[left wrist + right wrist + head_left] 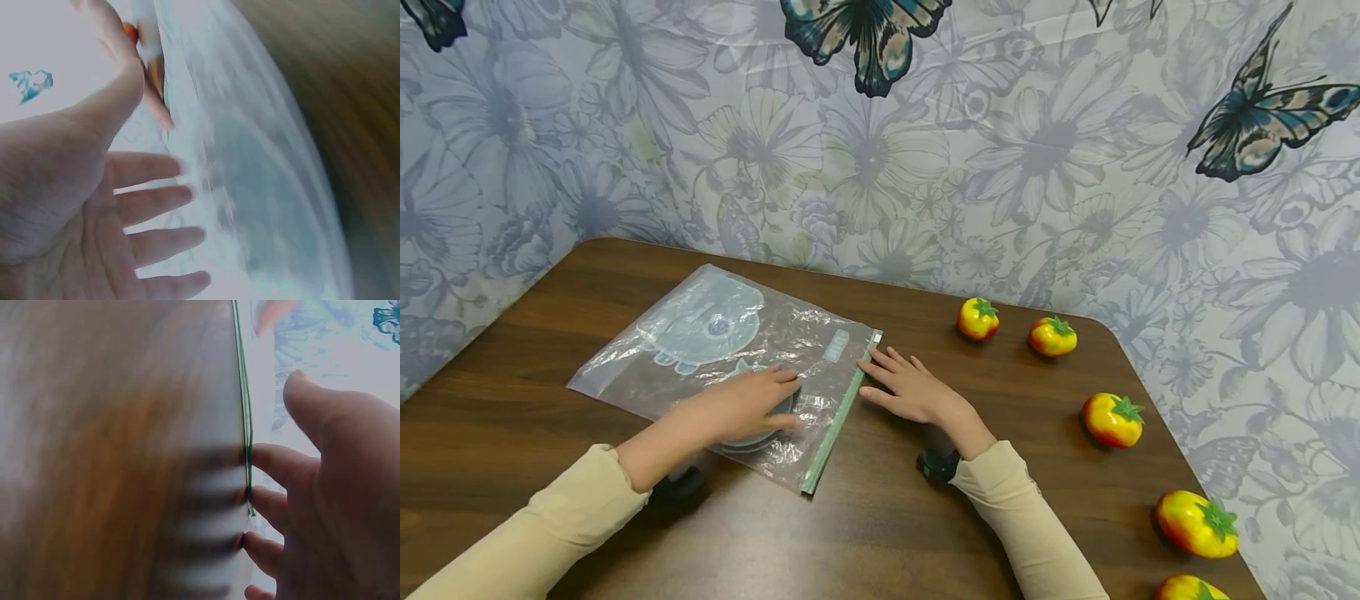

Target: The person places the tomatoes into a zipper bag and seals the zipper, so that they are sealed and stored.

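Floppy clear bag, left of centre in the frame, no real grip on it from either hand

The plastic bag [790, 342] looks super light, thin and slick, so I'd expect it to slide and crinkle rather than break. Left hand [752, 404] is spread over it, right hand [913, 392] has loose, splayed fingers at the green strip [842, 414], pinching nothing. That strip's probably the stiffest bit, so I'd take hold there; mid-sheet would just bunch up.

Left fingers [781, 378] over a clear bag [797, 342], right fingers [886, 380] at its green strip [841, 417]; 5 fruits [1112, 421].
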Tool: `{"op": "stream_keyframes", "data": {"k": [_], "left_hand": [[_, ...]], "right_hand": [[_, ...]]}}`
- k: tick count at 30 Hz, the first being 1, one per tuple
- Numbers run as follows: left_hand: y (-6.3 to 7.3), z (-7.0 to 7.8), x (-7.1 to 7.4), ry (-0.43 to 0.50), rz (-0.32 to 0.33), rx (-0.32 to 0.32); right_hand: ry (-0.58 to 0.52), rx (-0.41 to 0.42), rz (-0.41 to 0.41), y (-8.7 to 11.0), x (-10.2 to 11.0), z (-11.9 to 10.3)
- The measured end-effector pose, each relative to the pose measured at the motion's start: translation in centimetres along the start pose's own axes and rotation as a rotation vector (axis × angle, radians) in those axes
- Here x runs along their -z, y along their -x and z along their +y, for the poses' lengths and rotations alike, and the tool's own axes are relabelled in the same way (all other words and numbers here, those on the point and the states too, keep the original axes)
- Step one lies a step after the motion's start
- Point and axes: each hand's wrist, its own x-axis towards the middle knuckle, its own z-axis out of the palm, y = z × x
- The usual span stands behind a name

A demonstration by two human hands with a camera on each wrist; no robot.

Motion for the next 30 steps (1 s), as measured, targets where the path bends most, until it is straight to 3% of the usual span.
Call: {"op": "stream_keyframes", "data": {"k": [4, 10, 13, 17, 20, 25, 30], "left_hand": [[-1.7, 0.8, -0.2, 0.0, 0.016, -0.021], [-2.4, 0.9, -0.5, 0.005, -0.1, 0.047], [-2.4, 0.9, -0.5, -0.01, -0.073, 0.044], [-2.2, 0.6, -0.8, -0.02, 0.005, -0.011], [-2.0, 0.5, -0.8, -0.023, 0.029, -0.031], [-1.9, 0.6, -0.7, -0.027, 0.013, -0.007], [-2.1, 0.7, -0.9, -0.04, -0.01, 0.013]], "right_hand": [[-0.01, -0.012, 0.007, -0.1, -0.3, 0.0], [-0.04, 0.002, 0.007, 0.0, -0.4, 0.1], [-0.046, -0.002, 0.015, -0.1, -0.3, 0.3], [-0.054, -0.005, 0.039, -0.2, -0.1, 0.4], [-0.061, -0.005, 0.042, -0.2, 0.1, 0.4], [-0.049, 0.037, 0.064, -0.2, 0.2, 0.3], [-0.081, 0.148, 0.19, -0.8, 0.3, 0.3]]}}
